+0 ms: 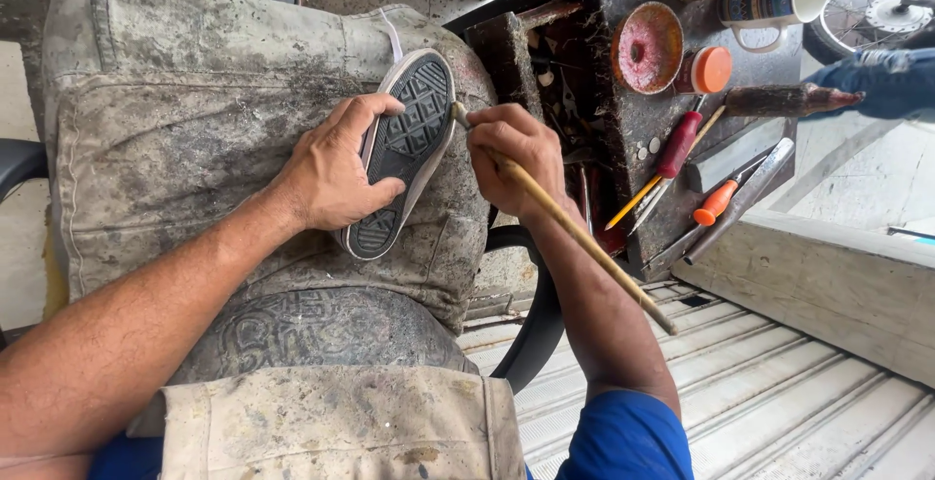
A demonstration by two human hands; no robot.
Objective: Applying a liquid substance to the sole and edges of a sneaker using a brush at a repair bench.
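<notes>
The left hand (336, 173) clamps a sneaker (404, 149) sole-up on the lap; the right hand (511, 154) pinches a wooden brush (575, 232), working the sole's edge; steady strokes along the rim seem needed

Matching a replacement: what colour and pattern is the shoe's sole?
Dark grey sole with diamond tread and a pale rim, in the head view.

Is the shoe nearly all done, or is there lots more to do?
Hard to say what is already finished. Right now the left hand steadies the shoe sole-up on the lap, and the right hand touches a long brush to the sole's edge near the toe. The rest of that edge looks untouched, so probably plenty remains.
</notes>
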